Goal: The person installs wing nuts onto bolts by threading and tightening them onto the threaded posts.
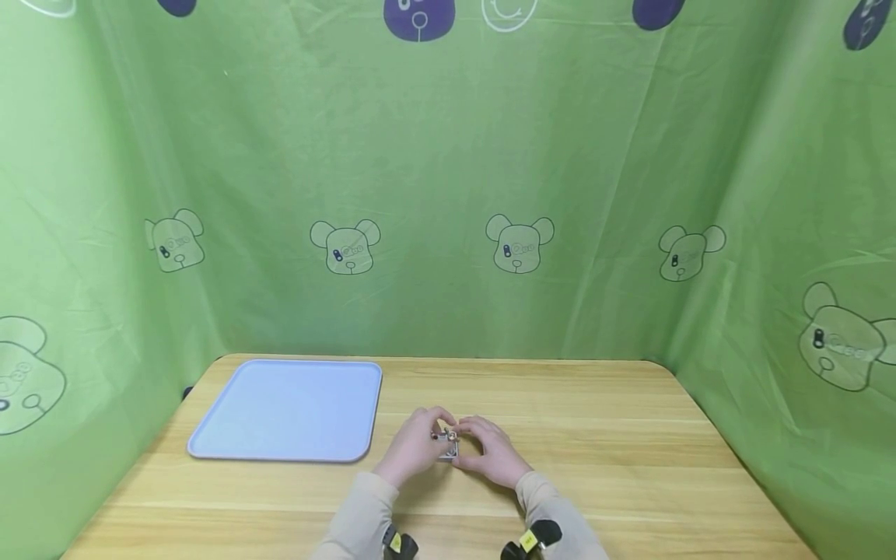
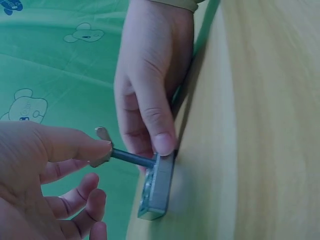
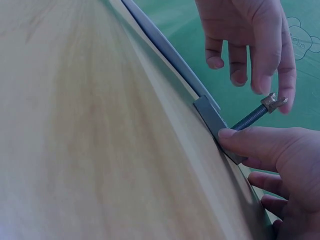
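A small grey metal block rests on the table between the two hands. Out of its upper face stands a threaded wing bolt with a brassy winged head. The left hand has thumb and forefinger at either side of that head and pinches it, its other fingers loosely bent. From the other side, the right hand grips one end of the block, thumb on the near side face. In the right wrist view the bolt's thread shows between block and head. The block's upper face is mostly hidden by fingers in the head view.
A pale blue rectangular tray lies on the left part of the wooden table. Green cloth with bear prints hangs around the back and both sides. Dark wrist devices sit on both sleeves.
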Demonstrator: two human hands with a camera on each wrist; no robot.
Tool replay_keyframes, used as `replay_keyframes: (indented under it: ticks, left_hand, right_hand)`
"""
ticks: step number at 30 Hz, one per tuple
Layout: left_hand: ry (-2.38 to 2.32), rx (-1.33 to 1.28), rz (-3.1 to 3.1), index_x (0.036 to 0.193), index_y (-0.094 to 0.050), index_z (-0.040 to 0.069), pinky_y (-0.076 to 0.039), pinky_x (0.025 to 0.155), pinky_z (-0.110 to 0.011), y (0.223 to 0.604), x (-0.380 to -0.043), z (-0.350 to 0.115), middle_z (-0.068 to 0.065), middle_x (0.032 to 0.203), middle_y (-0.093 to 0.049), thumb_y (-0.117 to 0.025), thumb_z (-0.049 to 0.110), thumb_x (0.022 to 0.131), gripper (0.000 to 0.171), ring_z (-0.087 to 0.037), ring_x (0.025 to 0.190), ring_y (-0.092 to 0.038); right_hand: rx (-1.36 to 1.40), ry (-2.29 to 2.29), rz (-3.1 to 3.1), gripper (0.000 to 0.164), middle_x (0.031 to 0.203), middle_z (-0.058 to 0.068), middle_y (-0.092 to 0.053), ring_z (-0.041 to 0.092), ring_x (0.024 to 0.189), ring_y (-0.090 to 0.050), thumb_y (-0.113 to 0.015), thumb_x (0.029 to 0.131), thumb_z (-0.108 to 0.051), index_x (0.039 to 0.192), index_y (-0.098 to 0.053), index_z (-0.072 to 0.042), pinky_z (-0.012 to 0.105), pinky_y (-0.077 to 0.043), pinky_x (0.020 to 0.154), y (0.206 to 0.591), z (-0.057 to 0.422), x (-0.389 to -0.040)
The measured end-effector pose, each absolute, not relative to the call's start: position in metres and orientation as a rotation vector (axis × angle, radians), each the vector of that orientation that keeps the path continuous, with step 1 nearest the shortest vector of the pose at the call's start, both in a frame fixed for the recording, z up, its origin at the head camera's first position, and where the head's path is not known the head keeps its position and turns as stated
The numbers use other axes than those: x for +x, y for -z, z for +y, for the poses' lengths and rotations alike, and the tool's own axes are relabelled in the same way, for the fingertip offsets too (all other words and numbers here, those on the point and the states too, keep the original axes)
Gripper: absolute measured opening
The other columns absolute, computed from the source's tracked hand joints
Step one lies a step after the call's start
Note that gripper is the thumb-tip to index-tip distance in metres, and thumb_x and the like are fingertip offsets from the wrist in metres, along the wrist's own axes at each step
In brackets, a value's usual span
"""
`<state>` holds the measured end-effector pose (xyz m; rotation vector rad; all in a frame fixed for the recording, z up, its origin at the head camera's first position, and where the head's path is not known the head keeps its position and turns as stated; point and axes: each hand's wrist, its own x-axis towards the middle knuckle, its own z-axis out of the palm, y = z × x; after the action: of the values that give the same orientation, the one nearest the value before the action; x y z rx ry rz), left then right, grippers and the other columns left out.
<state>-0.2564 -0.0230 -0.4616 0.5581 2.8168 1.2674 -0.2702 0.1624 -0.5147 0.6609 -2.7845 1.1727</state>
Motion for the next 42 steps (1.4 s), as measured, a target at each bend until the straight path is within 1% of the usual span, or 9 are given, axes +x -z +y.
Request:
replay_keyframes:
  ticks: [3, 6, 9, 13, 19, 28, 31, 35, 42]
  left_hand:
    - [-1.318, 0.525, 2.782, 0.106, -0.061, 0.006, -0.044, 0.066, -0.03, 0.4592, -0.2565, -0.0242, -0.015, 0.095, -0.058, -0.073, 0.01, 0.079, 0.029, -0.017, 0.077, -0.051]
    - [-1.334, 0.508, 2.773, 0.098, -0.059, 0.005, -0.042, 0.064, -0.028, 0.4574, -0.2561, -0.025, -0.015, 0.092, -0.058, -0.075, 0.01, 0.078, 0.026, -0.016, 0.075, -0.049]
    - [-1.316, 0.507, 2.787, 0.091, -0.058, 0.005, -0.04, 0.062, -0.026, 0.457, -0.2559, -0.0253, -0.015, 0.089, -0.058, -0.075, 0.012, 0.078, 0.022, -0.015, 0.072, -0.047]
    - [-1.273, 0.492, 2.816, 0.087, -0.059, 0.004, -0.039, 0.061, -0.027, 0.458, -0.2555, -0.0256, -0.013, 0.086, -0.058, -0.076, 0.016, 0.077, 0.024, -0.015, 0.07, -0.047]
    - [-1.213, 0.446, 2.834, 0.089, -0.06, 0.006, -0.04, 0.063, -0.031, 0.4583, -0.2539, -0.0261, -0.01, 0.087, -0.058, -0.081, 0.021, 0.073, 0.03, -0.017, 0.071, -0.049]
    - [-1.198, 0.447, 2.831, 0.099, -0.062, 0.008, -0.042, 0.066, -0.034, 0.4586, -0.253, -0.0232, -0.008, 0.089, -0.058, -0.084, 0.027, 0.068, 0.043, -0.017, 0.075, -0.05]
    - [-1.182, 0.457, 2.854, 0.099, -0.063, 0.009, -0.042, 0.064, -0.032, 0.4596, -0.253, -0.0216, -0.007, 0.088, -0.058, -0.081, 0.025, 0.073, 0.035, -0.017, 0.074, -0.05]
    - [-1.148, 0.48, 2.913, 0.094, -0.064, 0.012, -0.041, 0.062, -0.03, 0.4604, -0.2527, -0.0198, -0.005, 0.086, -0.058, -0.074, 0.021, 0.081, 0.02, -0.015, 0.073, -0.05]
    - [-1.152, 0.501, 2.954, 0.091, -0.066, 0.013, -0.042, 0.061, -0.031, 0.4599, -0.2506, -0.0189, -0.005, 0.085, -0.058, -0.074, 0.019, 0.082, 0.013, -0.014, 0.074, -0.052]
  right_hand:
    - [0.672, -1.167, -2.78, 0.055, 0.138, 0.017, -0.054, 0.042, 0.132, -0.044, -0.078, 0.077, -0.032, 0.125, -0.061, -0.009, 0.065, -0.023, 0.111, 0.5148, 0.1621, -0.271]
    - [0.675, -1.164, -2.779, 0.056, 0.138, 0.018, -0.053, 0.042, 0.133, -0.043, -0.078, 0.077, -0.032, 0.125, -0.06, -0.008, 0.065, -0.023, 0.111, 0.515, 0.1621, -0.2712]
    - [0.68, -1.166, -2.776, 0.056, 0.138, 0.019, -0.053, 0.043, 0.133, -0.043, -0.078, 0.077, -0.032, 0.124, -0.06, -0.007, 0.066, -0.022, 0.111, 0.5153, 0.1624, -0.2708]
    - [0.678, -1.16, -2.78, 0.056, 0.138, 0.02, -0.053, 0.044, 0.133, -0.043, -0.078, 0.077, -0.032, 0.124, -0.06, -0.006, 0.066, -0.022, 0.111, 0.5146, 0.1623, -0.27]
    - [0.666, -1.137, -2.793, 0.057, 0.139, 0.02, -0.053, 0.044, 0.134, -0.042, -0.078, 0.077, -0.032, 0.124, -0.06, -0.006, 0.067, -0.021, 0.111, 0.5134, 0.1615, -0.269]
    - [0.67, -1.136, -2.787, 0.055, 0.138, 0.019, -0.054, 0.043, 0.134, -0.042, -0.077, 0.078, -0.034, 0.125, -0.061, -0.009, 0.066, -0.022, 0.111, 0.5138, 0.162, -0.2692]
    - [0.674, -1.112, -2.778, 0.055, 0.137, 0.018, -0.055, 0.043, 0.132, -0.044, -0.078, 0.078, -0.034, 0.124, -0.061, -0.009, 0.066, -0.024, 0.11, 0.514, 0.1616, -0.2694]
    - [0.663, -1.103, -2.775, 0.055, 0.136, 0.017, -0.056, 0.043, 0.131, -0.045, -0.078, 0.077, -0.035, 0.123, -0.062, -0.011, 0.065, -0.025, 0.11, 0.5145, 0.1608, -0.2699]
    - [0.654, -1.123, -2.778, 0.054, 0.137, 0.018, -0.055, 0.043, 0.132, -0.044, -0.079, 0.076, -0.033, 0.122, -0.062, -0.011, 0.066, -0.024, 0.11, 0.5158, 0.1608, -0.2704]
